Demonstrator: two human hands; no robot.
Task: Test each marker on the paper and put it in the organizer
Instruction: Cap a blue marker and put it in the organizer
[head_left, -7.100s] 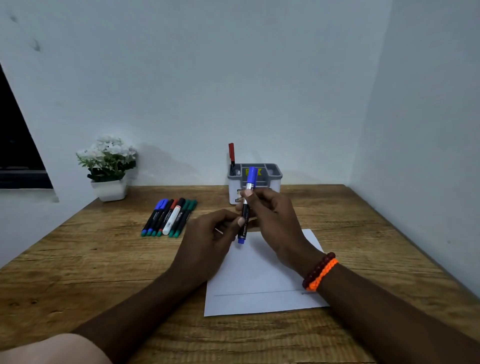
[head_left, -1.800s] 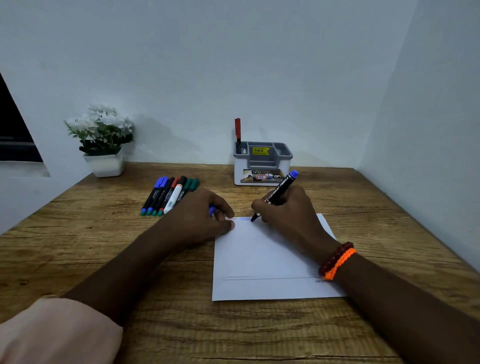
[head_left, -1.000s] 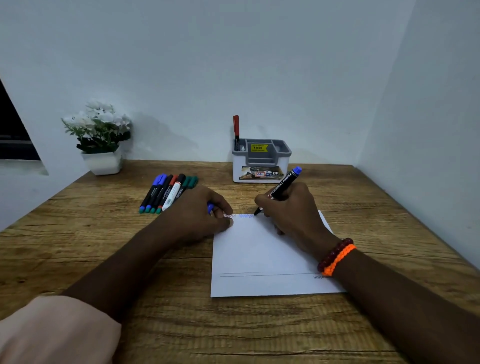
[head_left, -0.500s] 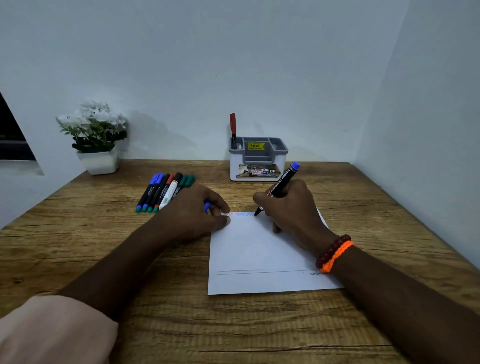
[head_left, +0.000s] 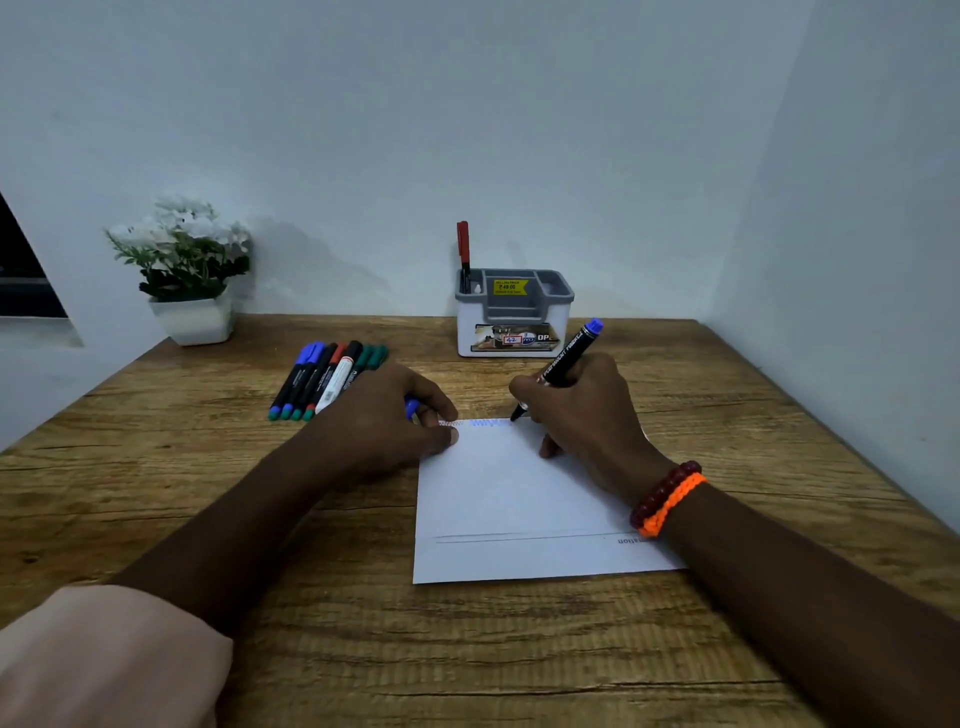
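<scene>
- Wooden desk (head_left: 156, 493) set against pale walls.
- Sheet of white paper (head_left: 498, 499) flat on desk, front centre; short red and blue scribbles (head_left: 475, 423) along its far edge.
- Grey-and-white organizer (head_left: 514, 312) at back of desk, one red marker (head_left: 463, 249) upright in its left compartment.
- Potted white flowers (head_left: 184, 260) at back left.
- Left hand (head_left: 384, 415) rests on paper's far left corner, fingers curled round a blue cap (head_left: 412, 407).
- Right hand (head_left: 587, 410) pinches a black marker (head_left: 563, 364) with blue end, tilted, tip touching paper beside scribbles.
- Row of markers (head_left: 324, 379) lies on desk left of paper.
- Red and orange bracelets (head_left: 667, 499) on right wrist.
</scene>
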